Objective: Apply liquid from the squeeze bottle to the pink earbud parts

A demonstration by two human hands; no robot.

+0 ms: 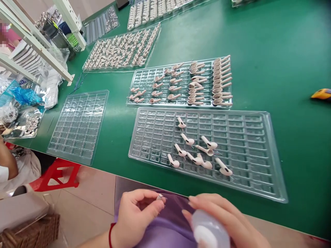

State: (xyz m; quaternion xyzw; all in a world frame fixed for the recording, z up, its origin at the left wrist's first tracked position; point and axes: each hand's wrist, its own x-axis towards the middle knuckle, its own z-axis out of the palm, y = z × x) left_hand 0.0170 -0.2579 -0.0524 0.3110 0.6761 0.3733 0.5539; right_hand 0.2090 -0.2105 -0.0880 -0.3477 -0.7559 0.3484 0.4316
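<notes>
My left hand (pixel 139 210), with a red band at the wrist, pinches a small pale piece (pixel 160 197) between thumb and forefinger; the fingers cover most of it. My right hand (pixel 227 217) is curled round a translucent white plastic bottle (pixel 210 229), whose lower part runs out of view. Both hands are in front of the table edge, apart from each other. Just beyond them lies a clear compartment tray (pixel 248 144) with several white earbud shells (pixel 190 140) scattered on it, some with thin wires showing.
Behind is another clear tray (pixel 130 100) holding rows of earbud halves (pixel 221 82). A fuller tray (pixel 88 69) stands farther back, and a flat clear tray (pixel 77 127) lies left. A yellow-handled tool (pixel 322 94) is at right. White shelf posts (pixel 68 20) and a co-worker's arm (pixel 7 160) are at left.
</notes>
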